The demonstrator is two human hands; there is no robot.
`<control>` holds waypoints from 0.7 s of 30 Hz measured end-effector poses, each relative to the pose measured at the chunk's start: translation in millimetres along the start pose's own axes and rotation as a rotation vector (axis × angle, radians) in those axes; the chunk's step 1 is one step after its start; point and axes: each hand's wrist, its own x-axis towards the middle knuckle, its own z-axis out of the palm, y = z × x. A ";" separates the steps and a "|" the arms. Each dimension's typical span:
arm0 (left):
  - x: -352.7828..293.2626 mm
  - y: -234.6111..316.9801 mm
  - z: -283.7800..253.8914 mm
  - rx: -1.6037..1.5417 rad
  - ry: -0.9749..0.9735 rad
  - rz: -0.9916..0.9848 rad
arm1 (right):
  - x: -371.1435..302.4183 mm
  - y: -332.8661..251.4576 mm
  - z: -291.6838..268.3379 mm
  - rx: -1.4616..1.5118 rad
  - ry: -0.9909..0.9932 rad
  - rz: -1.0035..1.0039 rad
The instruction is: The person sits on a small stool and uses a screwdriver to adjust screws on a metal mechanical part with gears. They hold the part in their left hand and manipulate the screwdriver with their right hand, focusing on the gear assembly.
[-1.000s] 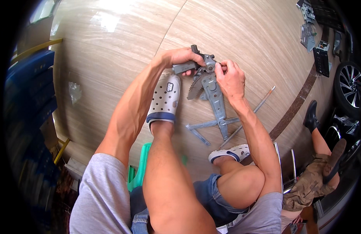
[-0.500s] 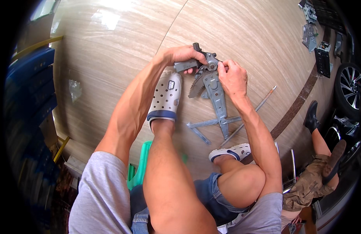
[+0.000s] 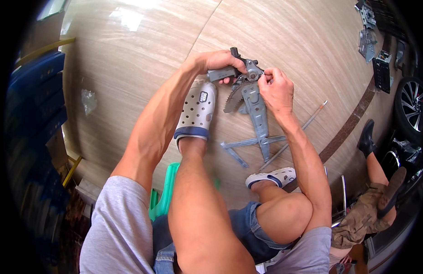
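Note:
A grey metal window regulator stands over the floor, with a curved toothed sector and crossed arms at its lower end. A grey and black electric motor is at its top. My left hand is closed around the motor, thumb on the upper side and fingertips showing below. My right hand is closed in a pinch at the right edge of the motor's gear housing. Whatever its fingertips hold is too small to make out.
My left clog is just left of the regulator; my right clog is below its arms. A green plastic stool is under me. Blue panels line the left. Metal parts, a car wheel and another person's legs are at right.
Both hands and the top of the regulator have shifted slightly right in the picture, along with the surroundings. My left hold on the motor and right pinch look the same.

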 end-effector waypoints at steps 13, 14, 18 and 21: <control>1.7 -5.0 -3.8 0.005 0.015 -0.003 | 0.5 -17.8 -17.2 0.312 -0.201 0.200; 2.4 -4.9 -3.4 0.005 0.012 -0.003 | -0.3 -17.5 -15.3 0.293 -0.199 0.111; 2.6 -5.2 -2.7 -0.006 0.004 0.009 | -3.8 -21.5 -4.5 0.227 -0.134 -0.179; 2.1 -3.9 -2.4 -0.025 0.000 0.004 | -8.9 -24.5 6.0 0.183 -0.099 -0.247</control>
